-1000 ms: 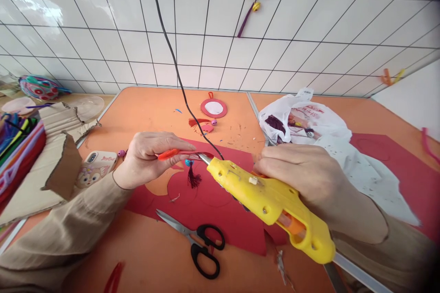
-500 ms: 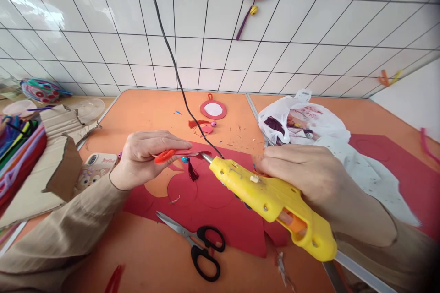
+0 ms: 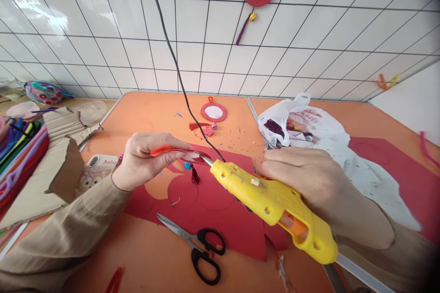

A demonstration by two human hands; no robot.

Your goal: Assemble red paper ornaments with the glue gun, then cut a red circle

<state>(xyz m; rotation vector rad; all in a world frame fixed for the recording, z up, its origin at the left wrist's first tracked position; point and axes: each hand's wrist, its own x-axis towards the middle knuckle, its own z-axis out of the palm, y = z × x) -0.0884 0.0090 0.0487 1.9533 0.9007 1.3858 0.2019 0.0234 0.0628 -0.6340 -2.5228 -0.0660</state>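
Observation:
Between its thumb and fingers, my left hand (image 3: 142, 160) pinches a red paper ornament (image 3: 163, 150) seen nearly edge-on. A blue bell (image 3: 187, 165) and a dark red tassel (image 3: 195, 176) hang below it. My right hand (image 3: 305, 178) grips a yellow glue gun (image 3: 254, 192), with a clear glue stick (image 3: 360, 272) coming out of its rear. The gun's metal tip is at the ornament's right edge; whether it touches cannot be made out. Red cardstock (image 3: 220, 210) with cut-out holes and drawn circles lies beneath. Black-handled scissors (image 3: 195, 245) rest open across its near edge.
A finished-looking red ring ornament (image 3: 213, 112) lies farther back. A white plastic bag (image 3: 309, 123) stands at right. Cardboard (image 3: 37, 183), a phone (image 3: 98, 171) and bundled pipe cleaners (image 3: 20, 155) are at left. A dark cord (image 3: 175, 59) runs down behind the gun. Another ornament (image 3: 268, 2) hangs on the tiled wall.
The ornament in my left hand has tilted slightly, and its bell and tassel have swung a little right. The glue gun stays at its edge. The whole view has shifted slightly.

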